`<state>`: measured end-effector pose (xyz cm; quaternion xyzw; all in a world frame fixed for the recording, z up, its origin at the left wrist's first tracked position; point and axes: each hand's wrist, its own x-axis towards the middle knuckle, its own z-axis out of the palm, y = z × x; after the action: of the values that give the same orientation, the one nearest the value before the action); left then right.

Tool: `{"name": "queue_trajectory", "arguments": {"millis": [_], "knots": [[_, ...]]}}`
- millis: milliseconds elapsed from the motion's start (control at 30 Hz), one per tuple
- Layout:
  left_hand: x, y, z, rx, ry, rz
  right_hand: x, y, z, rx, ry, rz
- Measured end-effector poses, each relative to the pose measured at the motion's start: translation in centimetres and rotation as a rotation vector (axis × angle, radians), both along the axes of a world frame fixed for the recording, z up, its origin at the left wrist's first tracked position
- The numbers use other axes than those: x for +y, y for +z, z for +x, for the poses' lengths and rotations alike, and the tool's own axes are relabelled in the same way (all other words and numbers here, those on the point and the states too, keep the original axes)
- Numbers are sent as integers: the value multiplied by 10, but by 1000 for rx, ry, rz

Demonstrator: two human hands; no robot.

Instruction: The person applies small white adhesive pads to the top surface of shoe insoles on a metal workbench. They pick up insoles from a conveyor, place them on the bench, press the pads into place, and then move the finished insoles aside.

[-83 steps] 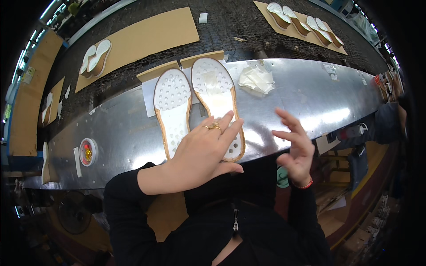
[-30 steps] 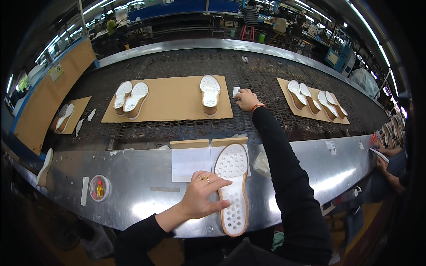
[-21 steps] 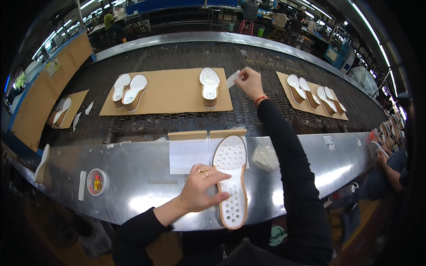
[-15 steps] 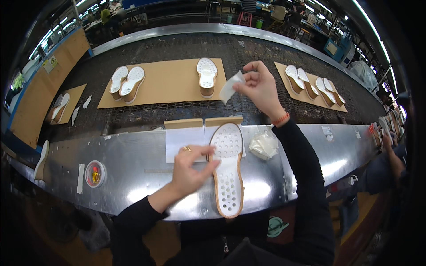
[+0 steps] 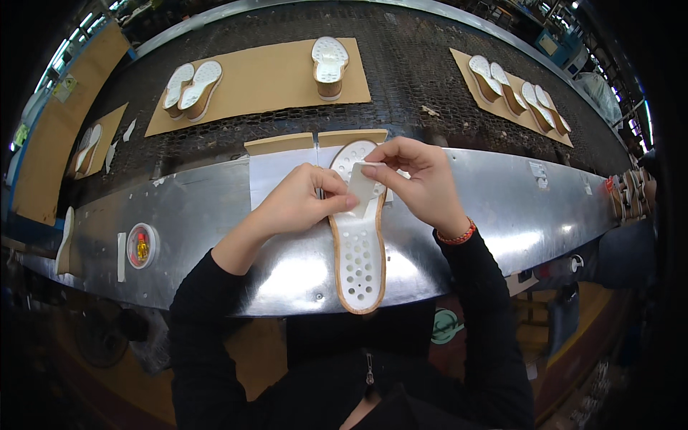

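Observation:
A shoe sole (image 5: 360, 269) with a white, hole-dotted top and a tan rim lies lengthwise on the metal bench in front of me. Over its middle, my two hands hold a small white strip (image 5: 363, 185) of thin sheet between them. My left hand (image 5: 301, 201) pinches the strip's lower left edge between thumb and forefinger. At the top edge, my right hand (image 5: 423, 183) pinches it the same way. Part of the sole's front half is hidden behind the strip and fingers.
Beyond the metal bench (image 5: 193, 208) runs a dark mesh belt (image 5: 251, 43). Cardboard sheets (image 5: 265, 79) on it carry several wedge soles (image 5: 330, 68). A round tub (image 5: 142, 246) with a small bottle stands left; more soles (image 5: 632, 195) sit far right.
My right hand has come down and toward me with the white strip, over the sole. My left hand has risen and taken hold of the strip too. The whole view has tilted downward.

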<state>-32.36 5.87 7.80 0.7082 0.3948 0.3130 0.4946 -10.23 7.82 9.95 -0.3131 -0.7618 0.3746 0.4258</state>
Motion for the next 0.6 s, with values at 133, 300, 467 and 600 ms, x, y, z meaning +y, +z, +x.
{"name": "queue_trajectory", "arguments": {"millis": [133, 300, 467, 600], "knots": [[1, -5, 0, 64, -38, -156, 2, -11, -7, 54, -32, -65], [3, -4, -2, 14, 37, -284, 6, -22, -11, -18, -109, -56], [7, -8, -3, 43, 49, -270, 15, -33, -15, -85, -148, -100], [8, -11, -3, 24, 47, -286, 17, -39, -15, -70, -126, -151]]}}
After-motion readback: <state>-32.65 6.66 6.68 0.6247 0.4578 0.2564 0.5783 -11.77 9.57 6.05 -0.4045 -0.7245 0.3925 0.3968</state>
